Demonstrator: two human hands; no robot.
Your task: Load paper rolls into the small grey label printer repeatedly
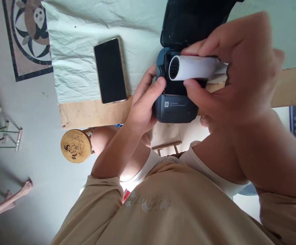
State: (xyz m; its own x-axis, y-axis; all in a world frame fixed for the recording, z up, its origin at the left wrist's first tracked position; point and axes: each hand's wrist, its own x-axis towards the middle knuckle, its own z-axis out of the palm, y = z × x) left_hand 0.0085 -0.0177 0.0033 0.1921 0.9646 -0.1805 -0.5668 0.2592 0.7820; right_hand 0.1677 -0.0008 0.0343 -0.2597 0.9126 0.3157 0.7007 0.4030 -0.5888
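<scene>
My left hand (pixel 146 98) grips the left side of a dark blue label printer (pixel 176 114), thumb over its front edge. The printer's black lid (pixel 188 27) is flipped up and away from me. Between the thumb and fingers of my right hand (pixel 242 68) is a white paper roll (pixel 195 68) with a dark, ribbed hollow core. The roll lies sideways at the printer's open bay, its left end over the bay; whether it rests on the bottom I cannot tell. Its right end is partly hidden by my right hand.
A smartphone (pixel 110 70) with a dark screen lies left of the printer on the pale green cloth (pixel 73 41). The bare wooden table edge (pixel 91 114) runs nearest me. A round wooden stool (pixel 75 145) stands below at left. Another person's leg (pixel 12 200) shows at far left.
</scene>
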